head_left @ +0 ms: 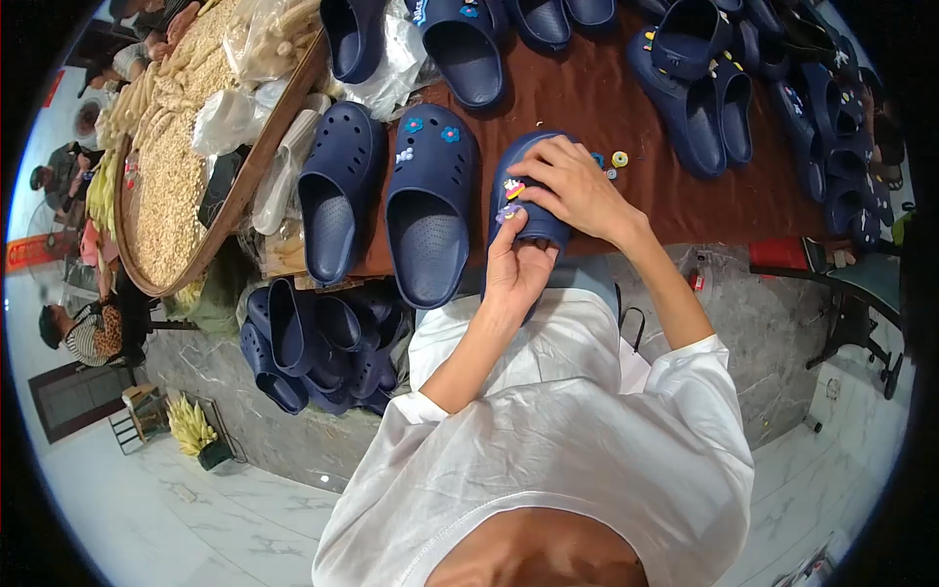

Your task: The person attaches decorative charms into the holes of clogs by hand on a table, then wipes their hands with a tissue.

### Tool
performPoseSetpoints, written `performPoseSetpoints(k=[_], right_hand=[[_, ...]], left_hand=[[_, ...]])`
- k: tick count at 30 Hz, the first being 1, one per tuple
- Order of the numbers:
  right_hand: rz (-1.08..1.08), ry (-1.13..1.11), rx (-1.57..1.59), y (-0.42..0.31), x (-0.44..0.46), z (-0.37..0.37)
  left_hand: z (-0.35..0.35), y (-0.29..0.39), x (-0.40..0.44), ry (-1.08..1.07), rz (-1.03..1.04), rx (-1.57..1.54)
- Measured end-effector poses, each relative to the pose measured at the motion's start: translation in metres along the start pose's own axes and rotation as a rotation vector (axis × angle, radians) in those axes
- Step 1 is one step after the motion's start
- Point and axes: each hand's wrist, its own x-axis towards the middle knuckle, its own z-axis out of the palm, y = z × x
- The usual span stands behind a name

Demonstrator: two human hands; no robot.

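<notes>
A navy clog [502, 164] is held at the table's front edge, toe pointing away from me. My left hand [518, 266] grips it from the near side, its fingers partly hidden inside the opening and the thumb against a purple charm [507, 212]. My right hand [572, 186] lies over the toe, thumb and forefinger closed at a pink, yellow and white shoe charm [514, 189]. To the left stand a navy clog with flower charms [428, 210] and a plain navy clog [338, 191]. Small loose charms [619, 158] lie just beyond my right hand.
More navy clogs [694, 108] crowd the brown-covered table [675, 210] at the back and right. A pile of clogs [328, 342] sits below at left. A large round tray [293, 93] of kernels and cobs stands left, with people [93, 328] beyond. An office chair [861, 284] is right.
</notes>
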Motion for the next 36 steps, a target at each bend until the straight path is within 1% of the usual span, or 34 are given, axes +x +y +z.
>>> performPoseSetpoints(k=[1, 5, 7, 9, 11, 12, 14, 18, 20, 21, 24, 29, 31, 33, 34, 35, 36], right_hand=[[0.006, -0.022, 0.006, 0.001, 0.001, 0.003], [0.034, -0.110, -0.008, 0.000, 0.007, 0.001], [0.018, -0.100, -0.045, 0.000, 0.010, 0.003], [0.001, -0.090, -0.081, 0.001, 0.012, 0.003], [0.031, -0.182, -0.003, 0.002, 0.016, 0.001], [0.029, -0.185, -0.002, 0.004, 0.017, 0.003], [0.017, -0.178, 0.126, 0.011, 0.017, 0.010], [0.004, -0.204, 0.159, 0.011, 0.019, 0.009], [0.022, -0.279, 0.138, 0.009, 0.022, 0.006], [0.021, -0.281, 0.137, 0.009, 0.021, 0.006], [-0.007, -0.255, 0.101, 0.008, 0.020, 0.007], [0.014, -0.248, 0.224, 0.008, 0.021, 0.000], [0.019, -0.234, 0.194, 0.009, 0.020, -0.001], [0.025, -0.221, 0.165, 0.011, 0.018, 0.000], [0.039, -0.131, 0.170, 0.012, 0.016, 0.001], [0.051, -0.041, 0.176, 0.014, 0.016, 0.002], [0.045, -0.043, 0.176, 0.015, 0.014, 0.003]], left_hand=[[-0.002, 0.001, 0.001, -0.042, -0.019, -0.023], [-0.003, 0.001, 0.003, -0.014, -0.006, -0.026], [-0.007, 0.002, 0.005, -0.063, 0.000, 0.053], [-0.008, 0.003, 0.005, -0.046, 0.003, 0.063], [-0.008, 0.004, 0.005, -0.029, 0.008, 0.072], [-0.008, 0.004, 0.005, -0.006, 0.013, 0.072], [-0.008, 0.005, 0.005, 0.016, 0.019, 0.072], [-0.005, 0.008, 0.006, 0.055, 0.006, 0.042], [-0.005, 0.009, 0.006, 0.069, -0.005, 0.020], [-0.005, 0.010, 0.006, 0.056, -0.029, -0.011], [-0.007, 0.012, 0.008, 0.033, -0.057, -0.062], [-0.011, 0.013, 0.010, 0.015, -0.064, -0.103], [-0.007, 0.011, 0.008, -0.011, -0.041, -0.029], [-0.002, 0.014, 0.012, -0.011, -0.074, -0.063], [0.002, 0.016, 0.014, -0.012, -0.107, -0.094], [0.006, 0.014, 0.016, -0.002, -0.083, -0.080], [0.011, 0.013, 0.018, -0.004, -0.078, -0.083]])
